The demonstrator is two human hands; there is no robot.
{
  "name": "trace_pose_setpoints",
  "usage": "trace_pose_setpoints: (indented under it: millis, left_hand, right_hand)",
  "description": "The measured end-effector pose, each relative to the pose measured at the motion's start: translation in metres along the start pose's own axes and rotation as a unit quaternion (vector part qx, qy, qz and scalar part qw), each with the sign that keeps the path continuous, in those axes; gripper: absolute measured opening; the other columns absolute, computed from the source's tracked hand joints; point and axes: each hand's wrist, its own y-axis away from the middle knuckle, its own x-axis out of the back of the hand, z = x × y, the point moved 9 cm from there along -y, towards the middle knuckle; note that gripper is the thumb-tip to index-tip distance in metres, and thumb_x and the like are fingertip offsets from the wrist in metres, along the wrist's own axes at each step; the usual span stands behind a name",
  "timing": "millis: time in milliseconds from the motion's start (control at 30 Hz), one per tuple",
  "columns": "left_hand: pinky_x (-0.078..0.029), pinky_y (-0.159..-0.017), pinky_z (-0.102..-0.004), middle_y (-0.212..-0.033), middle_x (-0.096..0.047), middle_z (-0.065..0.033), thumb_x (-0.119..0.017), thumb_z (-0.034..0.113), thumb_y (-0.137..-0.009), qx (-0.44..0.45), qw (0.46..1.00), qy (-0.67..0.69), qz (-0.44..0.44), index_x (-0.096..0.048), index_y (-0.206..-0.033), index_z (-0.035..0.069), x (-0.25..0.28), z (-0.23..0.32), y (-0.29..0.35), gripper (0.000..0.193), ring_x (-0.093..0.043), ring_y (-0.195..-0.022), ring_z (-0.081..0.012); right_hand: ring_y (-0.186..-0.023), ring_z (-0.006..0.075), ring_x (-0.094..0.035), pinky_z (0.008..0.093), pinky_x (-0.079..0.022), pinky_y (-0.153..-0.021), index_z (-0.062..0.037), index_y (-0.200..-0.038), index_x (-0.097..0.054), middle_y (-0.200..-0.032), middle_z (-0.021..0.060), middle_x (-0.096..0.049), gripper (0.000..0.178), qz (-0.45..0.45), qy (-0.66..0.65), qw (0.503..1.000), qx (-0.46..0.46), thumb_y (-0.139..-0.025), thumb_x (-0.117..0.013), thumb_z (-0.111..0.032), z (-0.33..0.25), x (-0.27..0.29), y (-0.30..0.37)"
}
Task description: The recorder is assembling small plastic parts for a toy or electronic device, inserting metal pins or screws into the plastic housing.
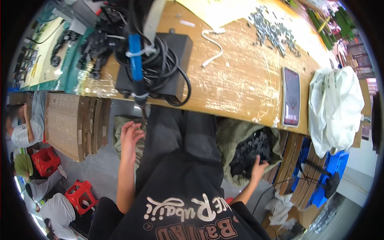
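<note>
My left hand (130,138) is raised beside my left thigh, just short of the table's front edge. Its fingers are loosely bent and apart, and I see nothing between them. Right above it, a blue-handled tool (136,60) with a thin metal tip points down past the table edge, apart from my fingers. On my right, my right hand (259,167) reaches to the rim of an olive woven sack (232,138). Black parts (254,150), too jumbled to tell their kind, fill the sack. The fingers I can see on that hand are spread; the others are hidden.
On the wooden table (240,72) lie a dark box (182,46) with coiled black cable, a white cord (216,46), a phone (291,96) and a pile of small metal pieces (274,30). A white plastic bag (336,106) hangs at the right corner. Flattened cardboard (66,124) stands left.
</note>
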Motion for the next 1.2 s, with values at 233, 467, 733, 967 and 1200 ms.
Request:
trace_pose_setpoints:
  millis: [233, 467, 733, 967, 1200]
  left_hand:
    - [-0.047, -0.069, -0.0275, -0.094, -0.055, -0.0095, -0.052, 0.017, -0.085, -0.231, 0.962, -0.001, 0.145, -0.045, -0.106, 0.004, 0.051, 0.108, 0.000, 0.025, -0.054, -0.073, -0.0136]
    - [-0.037, -0.088, -0.0319, -0.106, -0.052, -0.0108, -0.059, 0.018, -0.081, -0.540, 0.748, -0.330, 0.199, -0.045, -0.111, 0.002, -0.014, 0.230, 0.006, 0.037, -0.049, -0.099, -0.0212]
    - [-0.033, -0.090, -0.0372, -0.112, -0.053, -0.0123, -0.061, 0.032, -0.076, -0.534, 0.668, -0.482, 0.193, -0.056, -0.099, 0.003, -0.037, 0.230, -0.033, 0.037, -0.046, -0.105, -0.0299]
    - [-0.027, -0.095, -0.0373, -0.112, -0.053, -0.0083, -0.066, 0.034, -0.070, -0.500, 0.712, -0.452, 0.196, -0.056, -0.096, 0.006, -0.028, 0.228, -0.035, 0.040, -0.041, -0.112, -0.0271]
    - [-0.020, -0.101, -0.0418, -0.114, -0.051, -0.0066, -0.070, 0.030, -0.066, -0.508, 0.700, -0.488, 0.114, -0.054, -0.104, 0.010, -0.040, 0.230, -0.020, 0.046, -0.040, -0.113, -0.0267]
  right_hand:
    - [-0.046, -0.0011, -0.029, 0.0150, -0.016, -0.038, -0.0056, -0.106, -0.047, -0.057, -0.0067, -0.038, 0.023, -0.111, -0.442, 0.862, 0.222, -0.085, -0.054, -0.013, -0.243, 0.108, 0.041]
    - [-0.070, 0.0220, -0.054, 0.0304, -0.044, -0.067, -0.0007, -0.101, -0.053, -0.094, 0.0129, -0.055, 0.026, -0.026, -0.173, 0.847, 0.502, -0.077, -0.056, -0.011, -0.463, 0.082, -0.004]
    - [-0.064, 0.0345, -0.057, 0.0386, -0.044, -0.061, 0.0045, -0.073, -0.061, -0.067, 0.0232, -0.058, 0.014, 0.066, -0.060, 0.855, 0.511, -0.068, -0.052, -0.005, -0.501, 0.047, -0.032]
    - [-0.063, 0.0234, -0.057, 0.0324, -0.045, -0.062, 0.0014, -0.079, -0.059, -0.070, 0.0132, -0.059, 0.010, 0.085, -0.083, 0.855, 0.505, -0.071, -0.061, -0.004, -0.490, 0.050, -0.034]
    - [-0.063, 0.0126, -0.053, 0.0250, -0.043, -0.060, -0.0004, -0.078, -0.056, -0.070, 0.0057, -0.057, 0.013, 0.063, -0.148, 0.862, 0.481, -0.073, -0.064, -0.009, -0.489, 0.050, -0.037]
